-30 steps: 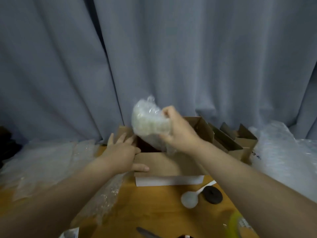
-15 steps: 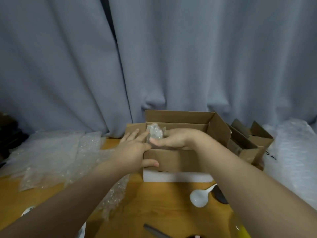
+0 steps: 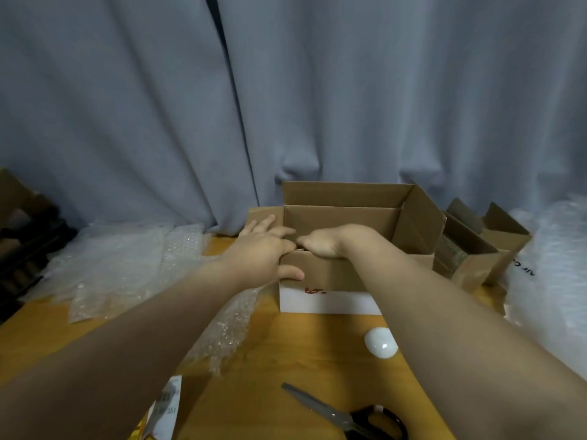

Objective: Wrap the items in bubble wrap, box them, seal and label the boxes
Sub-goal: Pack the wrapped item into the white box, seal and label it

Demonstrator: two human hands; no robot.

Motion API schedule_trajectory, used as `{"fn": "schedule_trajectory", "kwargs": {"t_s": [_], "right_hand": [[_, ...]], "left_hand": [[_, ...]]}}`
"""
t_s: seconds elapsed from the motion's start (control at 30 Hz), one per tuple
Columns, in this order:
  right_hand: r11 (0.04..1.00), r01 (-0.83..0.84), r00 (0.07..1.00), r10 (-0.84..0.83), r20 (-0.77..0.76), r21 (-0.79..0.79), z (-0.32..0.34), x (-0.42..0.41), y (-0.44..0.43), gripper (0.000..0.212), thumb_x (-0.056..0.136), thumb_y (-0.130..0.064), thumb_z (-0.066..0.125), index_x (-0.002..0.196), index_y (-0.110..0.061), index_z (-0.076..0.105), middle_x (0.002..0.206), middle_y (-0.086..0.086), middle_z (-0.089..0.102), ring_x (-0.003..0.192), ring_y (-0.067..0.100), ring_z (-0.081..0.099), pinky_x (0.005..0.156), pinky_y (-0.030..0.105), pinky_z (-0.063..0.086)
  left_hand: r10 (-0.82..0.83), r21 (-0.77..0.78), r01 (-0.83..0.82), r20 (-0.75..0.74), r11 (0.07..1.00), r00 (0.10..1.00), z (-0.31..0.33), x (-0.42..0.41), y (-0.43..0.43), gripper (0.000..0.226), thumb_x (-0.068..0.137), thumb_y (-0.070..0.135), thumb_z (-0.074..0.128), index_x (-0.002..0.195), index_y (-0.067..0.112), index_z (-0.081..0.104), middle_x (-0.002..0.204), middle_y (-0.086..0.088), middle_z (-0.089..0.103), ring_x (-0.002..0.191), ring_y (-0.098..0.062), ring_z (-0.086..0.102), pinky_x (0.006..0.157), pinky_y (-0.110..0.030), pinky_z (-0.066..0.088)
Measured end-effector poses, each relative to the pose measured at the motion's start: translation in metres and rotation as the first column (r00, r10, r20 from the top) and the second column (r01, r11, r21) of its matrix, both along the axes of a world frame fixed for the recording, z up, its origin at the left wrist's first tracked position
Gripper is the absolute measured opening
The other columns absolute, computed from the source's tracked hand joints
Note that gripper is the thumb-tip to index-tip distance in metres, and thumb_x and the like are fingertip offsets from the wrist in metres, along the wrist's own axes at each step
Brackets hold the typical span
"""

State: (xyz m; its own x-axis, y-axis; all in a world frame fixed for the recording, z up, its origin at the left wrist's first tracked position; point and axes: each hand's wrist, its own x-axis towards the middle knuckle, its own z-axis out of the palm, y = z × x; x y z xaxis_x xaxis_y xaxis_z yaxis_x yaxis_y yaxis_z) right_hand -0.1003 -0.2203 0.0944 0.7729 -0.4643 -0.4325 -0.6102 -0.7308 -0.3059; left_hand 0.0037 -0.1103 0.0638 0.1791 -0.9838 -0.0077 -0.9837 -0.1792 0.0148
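Cardboard box [image 3: 324, 271], flaps open on the bench [image 3: 286, 344], lies beneath both hands: left hand [image 3: 260, 252] clamps its near-left corner, thumb on the front wall; right hand [image 3: 330, 242] reaches inside, fingers hidden, grip untellable; just below them, a white label [image 3: 327, 301] bears illegible red marks.

Open brown cardboard box [image 3: 343, 217] stands upright, contents unclear.
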Motion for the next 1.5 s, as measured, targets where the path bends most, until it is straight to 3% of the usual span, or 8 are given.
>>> {"fn": "schedule_trajectory", "kwargs": {"t_s": [0.33,0.67,0.87,1.03,1.13,1.2,1.27,1.5], "right_hand": [[0.817,0.051,0.814,0.299,0.498,-0.574,-0.007,-0.061,0.013,0.023,0.095,-0.029,0.044,0.096,-0.022,0.066,0.093,-0.003,0.068,0.088,0.020,0.060,0.062,0.031,0.042],[0.645,0.294,0.689,0.369,0.624,-0.705,0.024,-0.156,0.026,0.032,0.084,-0.025,0.044,0.103,-0.014,0.068,0.097,0.003,0.067,0.096,0.026,0.056,0.086,0.036,0.035],[0.648,0.558,0.651,0.047,0.758,-0.519,0.000,-0.259,-0.006,0.039,0.084,-0.025,0.048,0.120,-0.016,0.060,0.124,0.004,0.057,0.116,0.029,0.049,0.097,0.038,0.031],[0.418,0.770,0.635,-0.441,0.634,-0.481,-0.026,-0.324,-0.042,0.073,0.089,-0.035,0.060,0.147,-0.015,0.023,0.153,0.018,0.023,0.142,0.034,0.018,0.116,0.046,0.008],[0.397,0.888,0.455,-0.676,0.580,-0.233,-0.029,-0.337,-0.062,0.096,0.085,-0.039,0.067,0.151,-0.011,0.004,0.141,0.017,0.041,0.131,0.036,0.040,0.107,0.047,0.031],[0.421,0.906,0.372,-0.754,0.541,-0.036,-0.024,-0.341,-0.071,0.065,0.089,-0.024,0.064,0.142,-0.008,0.031,0.112,0.010,0.058,0.105,0.032,0.057,0.080,0.037,0.048],[0.451,0.892,0.338,-0.695,0.634,0.019,-0.010,-0.342,-0.075,0.008,0.089,-0.012,0.056,0.095,-0.007,0.056,0.089,0.011,0.061,0.085,0.033,0.058,0.066,0.032,0.046],[0.631,0.768,0.136,0.013,0.991,-0.114,0.084,-0.299,-0.017,0.017,0.085,-0.017,0.048,0.070,-0.009,0.048,0.070,0.001,0.044,0.065,0.021,0.042,0.056,0.035,0.032]], "left_hand": [[-0.006,0.025,0.007,-0.026,1.000,1.000,0.019,0.011,0.028,0.047,0.077,0.066,0.050,0.101,0.028,0.064,0.147,0.007,0.040,0.143,-0.020,0.019,0.116,-0.047,0.014],[-0.225,-0.643,0.146,-0.043,0.752,0.973,0.075,-0.103,0.014,0.022,0.091,0.033,0.056,0.092,0.015,0.069,0.122,-0.002,0.060,0.112,-0.019,0.053,0.095,-0.024,0.034],[-0.363,-0.633,0.209,-0.122,0.746,0.924,0.058,-0.186,-0.019,0.017,0.092,0.028,0.055,0.095,0.015,0.067,0.114,-0.001,0.061,0.107,-0.016,0.054,0.092,-0.032,0.043],[-0.357,-0.564,0.192,-0.197,0.803,0.913,0.034,-0.233,-0.049,0.018,0.094,0.030,0.052,0.096,0.018,0.066,0.113,0.002,0.060,0.104,-0.014,0.054,0.088,-0.032,0.045],[-0.334,-0.535,0.159,-0.248,0.830,0.909,0.026,-0.247,-0.058,0.017,0.094,0.029,0.052,0.098,0.020,0.065,0.110,0.005,0.059,0.099,-0.010,0.053,0.086,-0.030,0.048],[-0.323,-0.524,0.144,-0.269,0.840,0.907,0.023,-0.250,-0.058,0.014,0.094,0.029,0.052,0.096,0.022,0.064,0.109,0.006,0.059,0.100,-0.009,0.053,0.088,-0.030,0.048],[-0.321,-0.528,0.135,-0.278,0.838,0.905,0.025,-0.250,-0.055,0.013,0.094,0.029,0.053,0.095,0.022,0.064,0.110,0.007,0.059,0.104,-0.009,0.053,0.090,-0.031,0.047],[-0.350,-0.686,-0.098,-0.482,0.721,0.804,0.087,-0.222,-0.013,0.012,0.092,0.025,0.057,0.102,0.022,0.062,0.100,0.010,0.063,0.091,0.005,0.056,0.081,-0.011,0.043]]}}
